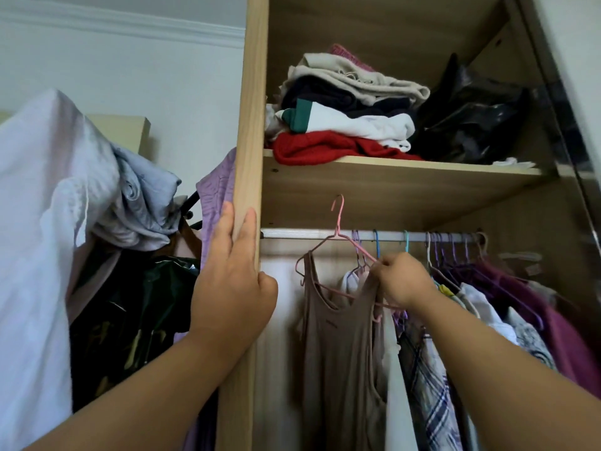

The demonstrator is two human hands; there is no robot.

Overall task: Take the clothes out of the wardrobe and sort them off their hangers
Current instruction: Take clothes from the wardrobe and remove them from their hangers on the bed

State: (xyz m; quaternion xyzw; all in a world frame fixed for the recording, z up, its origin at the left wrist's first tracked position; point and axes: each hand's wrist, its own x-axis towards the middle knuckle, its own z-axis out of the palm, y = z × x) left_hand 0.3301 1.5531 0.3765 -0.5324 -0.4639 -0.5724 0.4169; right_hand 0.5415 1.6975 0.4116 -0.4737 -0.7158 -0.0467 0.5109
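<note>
A beige sleeveless top (338, 346) hangs on a pink hanger (340, 236) whose hook sits lifted above the metal rail (305, 235), off it. My right hand (401, 281) is shut on the hanger's right arm and the top's strap. My left hand (232, 278) grips the wardrobe's wooden side panel (248, 109). More clothes (487, 304) on coloured hangers crowd the rail to the right of my right hand.
The shelf (390, 183) above the rail holds folded clothes (341, 125) and a black bag (471, 125). Left of the wardrobe, a heap of pale garments (48, 206) and a dark garment (130, 304) hang outside. A dark door edge (566, 141) stands at the right.
</note>
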